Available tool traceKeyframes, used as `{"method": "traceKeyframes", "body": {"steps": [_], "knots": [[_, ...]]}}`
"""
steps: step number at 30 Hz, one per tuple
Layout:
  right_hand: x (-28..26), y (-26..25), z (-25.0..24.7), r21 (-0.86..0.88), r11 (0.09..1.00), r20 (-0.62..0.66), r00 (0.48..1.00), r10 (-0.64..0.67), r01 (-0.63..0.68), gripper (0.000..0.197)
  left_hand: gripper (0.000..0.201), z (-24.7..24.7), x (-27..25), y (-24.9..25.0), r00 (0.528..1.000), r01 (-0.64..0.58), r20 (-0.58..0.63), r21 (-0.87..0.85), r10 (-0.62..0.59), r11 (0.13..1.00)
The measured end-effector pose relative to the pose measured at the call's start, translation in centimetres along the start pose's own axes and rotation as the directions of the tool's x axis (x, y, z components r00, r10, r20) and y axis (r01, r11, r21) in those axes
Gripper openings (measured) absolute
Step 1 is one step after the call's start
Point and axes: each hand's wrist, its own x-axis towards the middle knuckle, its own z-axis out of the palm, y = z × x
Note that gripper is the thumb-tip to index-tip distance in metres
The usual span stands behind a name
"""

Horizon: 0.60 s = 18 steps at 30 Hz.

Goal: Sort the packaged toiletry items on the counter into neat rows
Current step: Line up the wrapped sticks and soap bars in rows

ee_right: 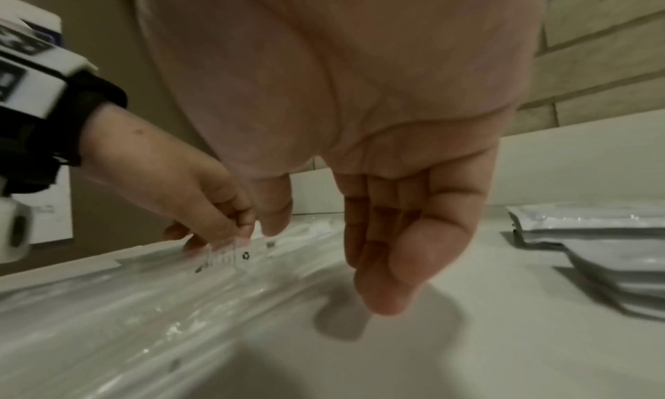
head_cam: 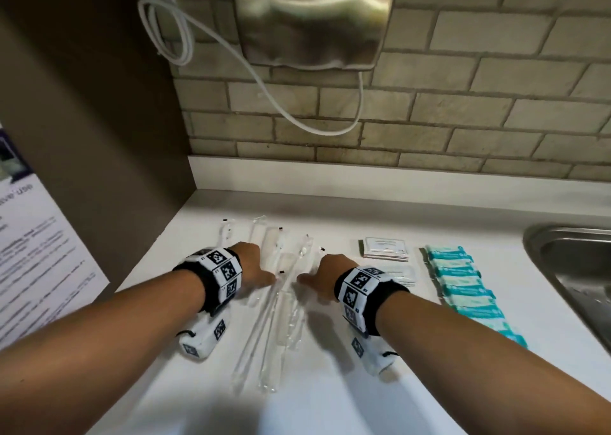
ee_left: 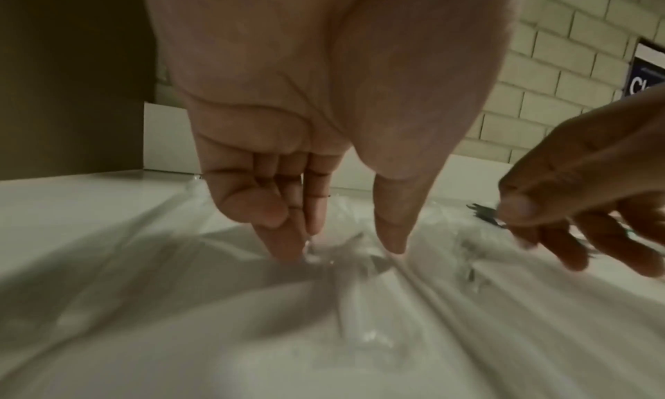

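On the white counter (head_cam: 330, 203), clear plastic packets (head_cam: 281, 302) lie bunched lengthwise at the centre. At 9 o'clock of the bunch, the left hand (head_cam: 253, 266) presses straight fingertips (ee_left: 287, 248) onto the wrapping, grasping nothing. At 3 o'clock, the right hand (head_cam: 325, 274) hangs relaxed, fingers (ee_right: 388, 277) loosely extended above the surface, likewise grasping nothing. Farther toward 3 o'clock lie stacked white sachets (head_cam: 385, 248), then a row of teal packets (head_cam: 463, 289), then a steel sink (head_cam: 568, 269). A metal wall unit (head_cam: 314, 18) hangs at 12 o'clock.
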Motion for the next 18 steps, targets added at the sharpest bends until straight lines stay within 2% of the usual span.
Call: {"method": "traceKeyframes", "body": {"steps": [3, 7, 9, 12, 15, 18], "knots": [[0.7, -0.9, 0.3, -0.057, 0.998, -0.001, 1.0, 0.03, -0.03, 0.029, 0.042, 0.7, 0.3, -0.6, 0.999, -0.033, -0.013, -0.055, 0.032, 0.998], [1.8, -1.6, 0.4, -0.039, 0.991, -0.021, 0.992, 0.125, -0.126, 0.028, 0.027, 0.2, 0.5, -1.5, 0.999, -0.035, -0.005, -0.112, 0.034, 0.993], [2.5, -1.7, 0.2, 0.031, 0.983, -0.048, 0.982, 0.18, -0.179, 0.03, 0.027, -0.1, 0.6, -2.2, 0.999, -0.044, -0.006, -0.108, 0.044, 0.993], [3.0, -2.0, -0.5, 0.228, 0.943, -0.104, 0.957, 0.273, -0.244, 0.043, 0.028, -0.2, 0.5, -3.4, 0.998, -0.048, -0.037, -0.111, 0.044, 0.993], [3.5, -2.4, -0.8, 0.35, 0.907, -0.157, 0.94, 0.301, -0.232, 0.042, 0.038, -0.3, -0.4, -4.3, 0.998, -0.057, -0.046, -0.135, 0.051, 0.989], [4.2, -3.0, -0.6, 0.448, 0.869, -0.168, 0.934, 0.314, -0.211, 0.043, 0.043, -0.2, -1.5, -4.7, 0.997, -0.071, 0.007, -0.117, 0.073, 0.991]]}}
